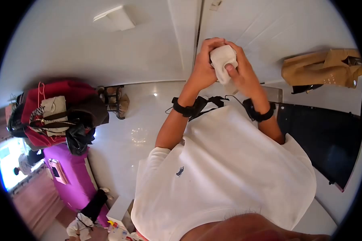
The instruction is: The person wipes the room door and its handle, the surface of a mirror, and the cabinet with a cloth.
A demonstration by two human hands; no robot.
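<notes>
A bunched white cloth [223,60] is held up in front of the white door panel, between my two hands. My left hand [204,66] curls around its left side, with the fingers over the top. My right hand [245,76] grips it from the right, the thumb pressed against its front. Both hands are closed on the cloth, and part of it is hidden behind the fingers. Black straps [187,108] circle both wrists.
A rack heaped with dark red clothes and bags [64,112] stands left, beside shoes [118,102]. A purple-covered bed or couch [70,176] lies below it. Another person [84,225] is at lower left. At right are a brown paper bag [321,70] and a black panel [319,140].
</notes>
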